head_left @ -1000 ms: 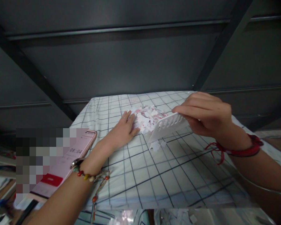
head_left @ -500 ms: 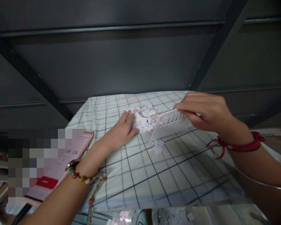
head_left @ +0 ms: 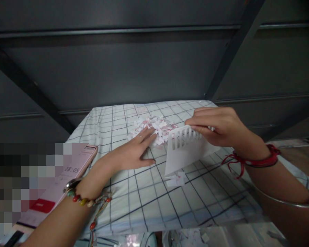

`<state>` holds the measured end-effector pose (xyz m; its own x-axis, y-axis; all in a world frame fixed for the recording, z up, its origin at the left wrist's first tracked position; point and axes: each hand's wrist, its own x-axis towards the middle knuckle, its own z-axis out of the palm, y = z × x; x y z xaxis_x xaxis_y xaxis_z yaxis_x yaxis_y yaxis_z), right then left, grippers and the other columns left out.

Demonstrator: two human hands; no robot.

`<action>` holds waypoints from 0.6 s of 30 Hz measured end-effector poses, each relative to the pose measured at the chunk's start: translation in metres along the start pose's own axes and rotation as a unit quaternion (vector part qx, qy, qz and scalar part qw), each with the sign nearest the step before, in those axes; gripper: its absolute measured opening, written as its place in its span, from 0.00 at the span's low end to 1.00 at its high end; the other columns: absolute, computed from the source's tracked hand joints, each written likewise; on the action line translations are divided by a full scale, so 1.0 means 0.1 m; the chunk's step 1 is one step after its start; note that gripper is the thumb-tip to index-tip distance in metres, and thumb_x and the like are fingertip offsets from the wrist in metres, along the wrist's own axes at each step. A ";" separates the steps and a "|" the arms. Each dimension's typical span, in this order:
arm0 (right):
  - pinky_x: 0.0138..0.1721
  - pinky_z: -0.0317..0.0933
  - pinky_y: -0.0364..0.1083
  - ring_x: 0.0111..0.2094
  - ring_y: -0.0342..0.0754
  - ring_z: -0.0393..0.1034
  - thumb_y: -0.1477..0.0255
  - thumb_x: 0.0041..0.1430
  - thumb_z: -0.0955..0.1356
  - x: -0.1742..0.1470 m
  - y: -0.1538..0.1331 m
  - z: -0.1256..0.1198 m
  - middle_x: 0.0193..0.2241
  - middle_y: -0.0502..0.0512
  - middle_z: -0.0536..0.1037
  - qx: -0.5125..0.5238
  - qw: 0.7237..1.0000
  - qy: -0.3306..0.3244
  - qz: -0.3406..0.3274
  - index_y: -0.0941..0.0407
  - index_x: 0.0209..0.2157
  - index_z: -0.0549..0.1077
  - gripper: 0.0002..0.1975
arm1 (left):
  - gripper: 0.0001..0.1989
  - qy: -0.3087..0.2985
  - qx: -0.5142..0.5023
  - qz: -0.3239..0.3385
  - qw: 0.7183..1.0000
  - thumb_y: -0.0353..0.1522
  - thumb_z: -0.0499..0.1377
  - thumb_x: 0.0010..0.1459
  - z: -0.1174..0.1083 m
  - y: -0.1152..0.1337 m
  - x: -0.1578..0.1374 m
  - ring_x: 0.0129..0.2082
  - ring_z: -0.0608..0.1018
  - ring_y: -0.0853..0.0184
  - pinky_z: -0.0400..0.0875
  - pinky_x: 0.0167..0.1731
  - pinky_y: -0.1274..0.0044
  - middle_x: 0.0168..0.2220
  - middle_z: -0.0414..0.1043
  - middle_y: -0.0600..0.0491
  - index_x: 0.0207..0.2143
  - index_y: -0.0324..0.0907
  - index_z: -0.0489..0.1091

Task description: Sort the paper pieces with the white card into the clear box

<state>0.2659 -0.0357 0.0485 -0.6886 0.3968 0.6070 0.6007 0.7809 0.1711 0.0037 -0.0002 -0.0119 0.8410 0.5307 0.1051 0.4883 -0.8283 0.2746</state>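
Note:
My right hand pinches the top edge of a flat white plastic board with a row of slots along that edge. The board stands on edge, tilted, on the checked cloth. By its lower edge lie a few paper scraps. A heap of torn white and pinkish paper scraps sits beyond, towards the back. My left hand is open, palm down, its fingertips at the near side of the heap and its thumb stretched out towards the board.
A white checked cloth covers the table. On the left lies a phone in a pink case, its screen lit, beside my left forearm. Below the front edge, more paper scraps show in a clear container. A dark panelled wall rises behind.
The white board has come nearer to me, and the few scraps by its lower edge have shifted the same way. My left hand's thumb has spread away from the heap.

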 end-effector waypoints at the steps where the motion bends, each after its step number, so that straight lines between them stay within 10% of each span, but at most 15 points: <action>1: 0.27 0.59 0.42 0.24 0.41 0.64 0.77 0.59 0.60 0.00 0.00 -0.01 0.21 0.49 0.70 0.003 1.000 0.003 0.003 0.55 0.27 0.70 0.11 | 0.40 -0.006 -0.003 0.011 1.000 0.39 0.60 0.53 -0.01 0.01 0.00 0.64 0.38 0.55 0.44 0.61 0.64 0.65 0.36 0.39 0.62 0.35 0.44; 18: 0.28 0.57 0.41 0.25 0.41 0.62 0.77 0.60 0.60 0.05 -0.15 -0.18 0.21 0.50 0.69 -0.001 1.000 -0.019 0.009 0.58 0.28 0.70 0.10 | 0.42 -0.044 -0.020 0.042 0.998 0.41 0.63 0.49 -0.04 0.17 -0.02 0.64 0.43 0.50 0.50 0.59 0.62 0.65 0.36 0.42 0.62 0.38 0.49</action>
<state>0.2605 -0.0543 0.0632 -0.6921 0.4286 0.5808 0.6145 0.7720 0.1625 0.0096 -0.0141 -0.0034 0.8967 0.4401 0.0465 0.4066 -0.8607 0.3063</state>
